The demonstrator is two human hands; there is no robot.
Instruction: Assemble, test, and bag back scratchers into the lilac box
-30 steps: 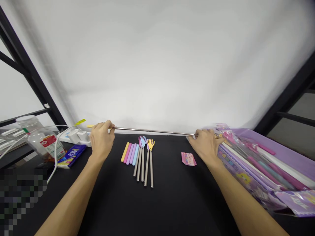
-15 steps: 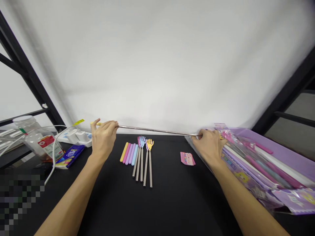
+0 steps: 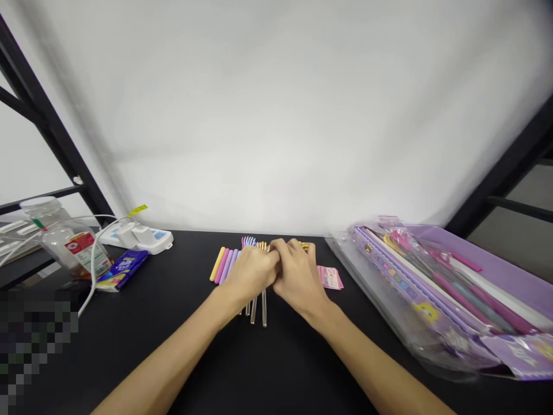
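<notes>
My left hand (image 3: pixel 254 270) and my right hand (image 3: pixel 299 278) meet over the middle of the black table, both closed. Between them is a telescopic back scratcher; its yellow claw (image 3: pixel 306 246) peeks out past my right fingers, while the rod and handle are hidden. Beneath and behind my left hand lie several other back scratchers (image 3: pixel 264 311), their metal rods pointing toward me and partly covered. A row of coloured handle sleeves (image 3: pixel 219 264) sits just left of that hand. Pink cards (image 3: pixel 332 278) lie right of my right hand.
On the right, a purple bin (image 3: pixel 492 253) and clear plastic packaging (image 3: pixel 380 300) hold more back scratchers. At the left stand a clear jar (image 3: pixel 73 242), a white power strip (image 3: pixel 158 239) with a cable, and a blue snack packet (image 3: pixel 125 268). A white wall rises behind.
My hands have come together from far apart, and the long extended rod between them no longer shows. The left moved right and the right moved left, away from the packaging.
</notes>
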